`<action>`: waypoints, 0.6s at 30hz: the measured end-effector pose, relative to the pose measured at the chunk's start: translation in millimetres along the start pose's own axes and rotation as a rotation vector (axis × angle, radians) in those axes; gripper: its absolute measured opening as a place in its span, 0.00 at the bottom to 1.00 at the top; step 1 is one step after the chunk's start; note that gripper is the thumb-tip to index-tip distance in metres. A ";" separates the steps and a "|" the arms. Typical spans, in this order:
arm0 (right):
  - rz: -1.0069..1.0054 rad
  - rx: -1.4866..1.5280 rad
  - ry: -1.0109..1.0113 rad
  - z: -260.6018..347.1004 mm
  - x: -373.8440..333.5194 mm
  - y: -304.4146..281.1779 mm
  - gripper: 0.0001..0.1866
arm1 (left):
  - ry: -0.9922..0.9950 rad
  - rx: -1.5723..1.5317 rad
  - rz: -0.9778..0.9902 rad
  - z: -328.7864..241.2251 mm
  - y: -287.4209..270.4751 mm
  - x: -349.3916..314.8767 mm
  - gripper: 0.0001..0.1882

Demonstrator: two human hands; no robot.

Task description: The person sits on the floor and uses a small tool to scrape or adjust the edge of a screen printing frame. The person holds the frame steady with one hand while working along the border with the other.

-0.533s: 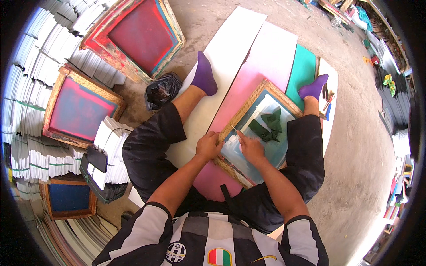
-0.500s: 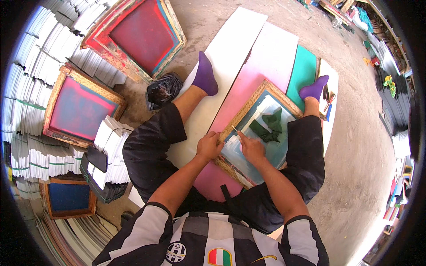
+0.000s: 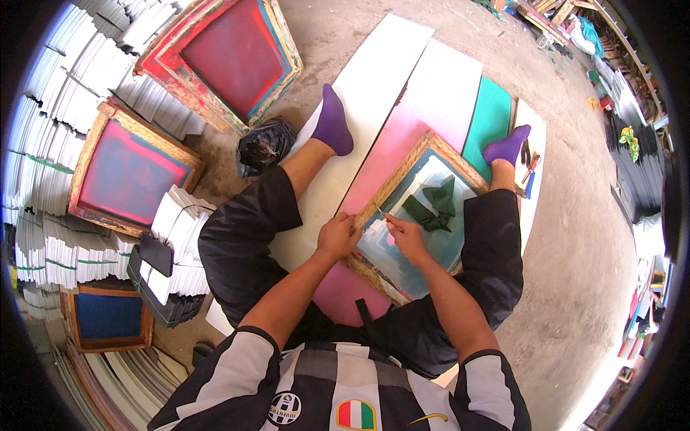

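Between my legs lies a wooden-framed printing screen (image 3: 385,199) with a blue-grey mesh, tilted on the boards. My left hand (image 3: 338,237) is closed on the frame's left rail, fingers curled over the wood. My right hand (image 3: 407,238) pinches a small thin tool (image 3: 381,213), its pale tip beside the inner edge of that rail; its exact kind is too small to make out. Crumpled dark green cloth pieces (image 3: 434,205) rest on the mesh, just beyond my right hand. Whitish patches show on the mesh around them.
Under the screen lie a white board (image 3: 377,68), a pink board (image 3: 438,86) and a green board (image 3: 489,108). Pliers and other hand tools (image 3: 530,176) sit by my right foot. A black plastic bag (image 3: 266,146), several framed screens (image 3: 136,172) and paper stacks (image 3: 54,172) are at left.
My right hand and its tool have shifted very slightly along the rail. My right foot has moved a little to the left. My left hand keeps its grip on the frame.
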State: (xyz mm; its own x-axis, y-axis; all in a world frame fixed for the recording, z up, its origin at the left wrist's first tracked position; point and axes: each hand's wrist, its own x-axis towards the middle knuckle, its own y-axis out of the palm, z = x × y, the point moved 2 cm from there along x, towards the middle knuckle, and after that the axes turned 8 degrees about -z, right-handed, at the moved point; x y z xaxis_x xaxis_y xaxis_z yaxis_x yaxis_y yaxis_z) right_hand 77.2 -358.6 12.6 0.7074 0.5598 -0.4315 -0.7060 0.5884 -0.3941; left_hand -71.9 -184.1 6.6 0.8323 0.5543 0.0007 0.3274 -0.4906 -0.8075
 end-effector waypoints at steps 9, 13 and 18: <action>-0.179 -0.286 -0.364 -18.0 -4.7 16.5 0.21 | 0.023 -0.048 -0.031 3.6 0.9 -3.8 0.24; -0.052 0.089 -0.171 -37.1 8.8 18.6 0.22 | 0.029 -0.049 -0.035 2.9 2.5 -3.6 0.23; 0.110 0.253 0.268 3.7 -6.4 7.8 0.23 | 0.013 -0.043 -0.043 8.6 4.3 -5.1 0.24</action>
State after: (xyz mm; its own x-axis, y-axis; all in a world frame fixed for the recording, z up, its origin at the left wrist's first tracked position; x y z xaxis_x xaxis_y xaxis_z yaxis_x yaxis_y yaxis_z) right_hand 67.3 -355.5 15.3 0.5704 0.4745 -0.6704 -0.7229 0.6776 -0.1355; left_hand -78.7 -183.3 -1.9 0.8226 0.5670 0.0430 0.3818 -0.4946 -0.7808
